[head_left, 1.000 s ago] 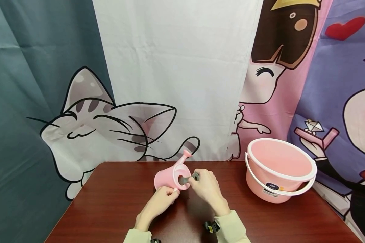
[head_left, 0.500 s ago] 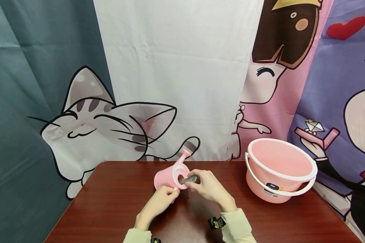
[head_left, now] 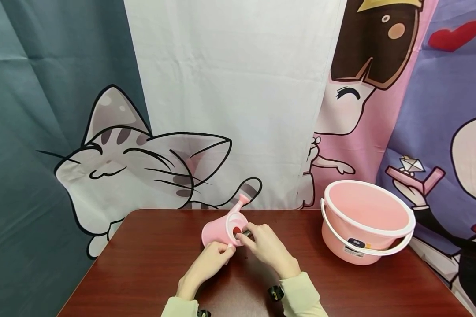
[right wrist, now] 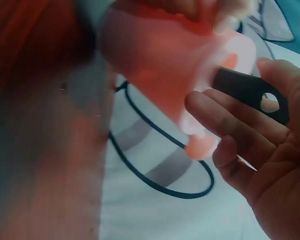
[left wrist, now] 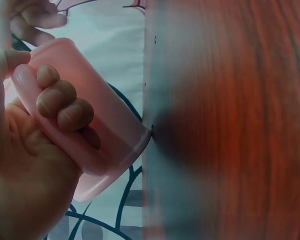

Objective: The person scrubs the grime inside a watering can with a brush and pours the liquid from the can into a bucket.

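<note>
Head view: over the table, my left hand grips the tilted can by its handle; my right hand pinches the tool, partly inside. Likely I'm working it there; next needs steadiness.

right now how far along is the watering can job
Done, it seems: the left hand grips the pink watering can, tilted toward the right hand. In hand: the right hand holds a dark holed tool partly inside the can. Left: probably releasing can and tool; neither hand is free.
</note>
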`<state>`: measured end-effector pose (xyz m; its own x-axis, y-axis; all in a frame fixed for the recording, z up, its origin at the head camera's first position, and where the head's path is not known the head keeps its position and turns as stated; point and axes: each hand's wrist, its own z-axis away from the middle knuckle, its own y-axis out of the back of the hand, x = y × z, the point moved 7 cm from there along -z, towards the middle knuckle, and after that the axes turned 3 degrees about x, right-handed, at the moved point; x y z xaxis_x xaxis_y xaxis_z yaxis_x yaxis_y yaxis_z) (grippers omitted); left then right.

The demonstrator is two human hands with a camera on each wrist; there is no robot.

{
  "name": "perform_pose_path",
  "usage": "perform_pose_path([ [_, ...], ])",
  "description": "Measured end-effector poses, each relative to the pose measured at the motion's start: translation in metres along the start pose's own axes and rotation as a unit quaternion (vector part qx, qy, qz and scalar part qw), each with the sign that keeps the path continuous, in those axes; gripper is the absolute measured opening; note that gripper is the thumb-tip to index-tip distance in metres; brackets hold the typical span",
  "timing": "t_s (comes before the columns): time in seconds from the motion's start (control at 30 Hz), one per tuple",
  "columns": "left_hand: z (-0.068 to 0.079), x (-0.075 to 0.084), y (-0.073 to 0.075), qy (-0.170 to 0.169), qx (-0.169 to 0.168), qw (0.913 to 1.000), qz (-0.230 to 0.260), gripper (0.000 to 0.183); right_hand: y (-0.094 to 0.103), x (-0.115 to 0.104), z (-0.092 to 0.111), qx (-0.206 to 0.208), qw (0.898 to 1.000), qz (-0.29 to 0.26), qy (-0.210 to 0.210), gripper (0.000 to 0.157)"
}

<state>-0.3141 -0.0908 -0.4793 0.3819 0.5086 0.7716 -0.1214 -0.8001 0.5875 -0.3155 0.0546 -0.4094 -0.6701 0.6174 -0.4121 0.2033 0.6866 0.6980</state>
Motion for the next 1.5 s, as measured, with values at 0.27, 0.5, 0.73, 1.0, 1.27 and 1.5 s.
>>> perform_pose_path([
  [0.27, 0.0, 0.0, 0.001, 0.003, -0.002, 1.0, 0.007, 0.047, 0.004, 0.0, 0.0, 0.058, 0.998, 0.014, 0.023, 0.015],
  [0.5, -0.001, 0.0, 0.001, 0.005, -0.005, 0.9999, 0.008, 0.044, 0.02, -0.004, -0.002, 0.086, 0.996, 0.008, 0.038, 0.007],
  [0.73, -0.001, 0.001, 0.002, 0.006, -0.005, 0.9999, 0.007, 0.045, 0.028, -0.009, -0.003, 0.102, 0.994, 0.015, 0.047, 0.006],
  [1.0, -0.001, 0.003, 0.001, -0.002, -0.008, 1.0, 0.004, 0.045, 0.024, -0.007, -0.001, 0.12, 0.992, 0.018, 0.042, 0.013],
  [1.27, 0.0, 0.002, 0.001, 0.0, -0.009, 0.9999, 0.01, 0.044, 0.01, -0.002, 0.0, 0.111, 0.994, 0.011, 0.011, 0.015],
  [1.5, -0.001, 0.002, 0.001, 0.006, -0.006, 0.9999, 0.007, 0.045, -0.001, 0.001, 0.001, 0.106, 0.994, 0.014, 0.017, 0.016],
])
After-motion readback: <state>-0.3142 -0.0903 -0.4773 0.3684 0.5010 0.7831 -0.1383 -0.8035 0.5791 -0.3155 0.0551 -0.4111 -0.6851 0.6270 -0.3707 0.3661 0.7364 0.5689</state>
